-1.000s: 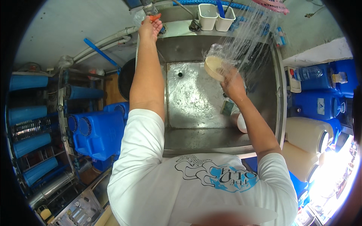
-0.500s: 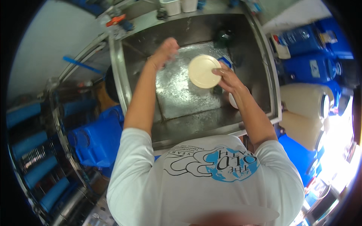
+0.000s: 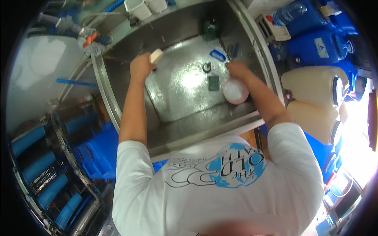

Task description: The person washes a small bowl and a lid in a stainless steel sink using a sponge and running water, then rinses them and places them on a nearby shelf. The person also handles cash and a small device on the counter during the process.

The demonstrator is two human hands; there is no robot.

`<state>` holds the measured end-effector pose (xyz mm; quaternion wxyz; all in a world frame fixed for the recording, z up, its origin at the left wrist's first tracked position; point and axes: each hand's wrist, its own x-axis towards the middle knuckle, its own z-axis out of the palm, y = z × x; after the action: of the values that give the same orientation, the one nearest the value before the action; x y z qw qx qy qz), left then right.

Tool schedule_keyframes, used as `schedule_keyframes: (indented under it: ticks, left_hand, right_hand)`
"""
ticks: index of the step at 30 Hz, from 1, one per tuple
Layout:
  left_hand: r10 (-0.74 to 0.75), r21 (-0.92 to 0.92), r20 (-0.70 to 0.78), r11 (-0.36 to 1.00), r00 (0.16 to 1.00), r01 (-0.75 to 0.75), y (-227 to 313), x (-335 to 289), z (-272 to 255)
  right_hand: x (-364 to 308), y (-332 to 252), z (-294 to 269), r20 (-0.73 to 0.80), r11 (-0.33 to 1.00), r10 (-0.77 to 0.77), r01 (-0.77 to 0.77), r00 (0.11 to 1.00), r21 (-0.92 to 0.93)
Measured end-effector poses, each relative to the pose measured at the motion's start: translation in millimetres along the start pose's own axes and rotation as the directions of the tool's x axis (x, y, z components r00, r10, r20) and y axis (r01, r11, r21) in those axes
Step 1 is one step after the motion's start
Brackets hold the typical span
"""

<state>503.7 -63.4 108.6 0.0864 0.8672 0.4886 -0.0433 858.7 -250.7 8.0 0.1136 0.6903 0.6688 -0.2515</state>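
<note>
At the left side of the metal sink (image 3: 173, 114), my left hand (image 3: 141, 69) is closed on a small cream plate (image 3: 156, 56), seen nearly edge-on. My right hand (image 3: 238, 70) reaches into the right part of the sink. Its fingers are blurred and partly hidden, so a hold does not show. Just beyond its fingertips lies a blue brush (image 3: 217, 55). Nearer me, below that hand, sits a round bowl (image 3: 235, 92) with something whitish in it. A dark green scouring pad (image 3: 213, 83) lies left of the bowl, with the drain fitting (image 3: 206, 67) beyond it.
A dark green bottle (image 3: 211, 30) stands in the sink's far right corner. White containers (image 3: 138, 9) rest on the far ledge. An orange-handled valve (image 3: 90, 39) and pipe are at the far left. Blue jugs (image 3: 315, 49) and cream jugs (image 3: 313, 86) line the right side.
The cream plate has passed from my right hand to my left, which has moved left. My right hand has moved down beside the brush. The bowl, pad and drain show more fully.
</note>
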Motion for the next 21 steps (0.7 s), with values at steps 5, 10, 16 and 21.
schedule_keyframes:
  ticks: [5,10,16,21]
  left_hand:
    - [0.024,-0.287,-0.143,0.956,0.989,-0.064,44.7,44.5,-22.2]
    - [0.482,0.051,-0.559,0.832,0.674,-0.552,131.7,150.1,-89.9]
    - [0.597,0.51,-0.309,0.761,0.741,-0.401,167.8,193.5,-140.1]
    - [0.187,0.204,-0.207,0.968,0.96,-0.144,146.0,166.4,-123.4]
  right_hand:
    - [23.8,-37.4,18.9,-0.298,0.807,0.088,0.107,0.95,0.581]
    - [76.2,-50.8,57.7,-0.574,0.782,0.078,0.307,0.815,0.542]
    - [96.0,-63.8,72.3,-0.19,0.834,0.116,0.008,0.975,0.551]
    - [97.4,-57.1,77.1,-0.276,0.806,0.163,0.034,0.947,0.591]
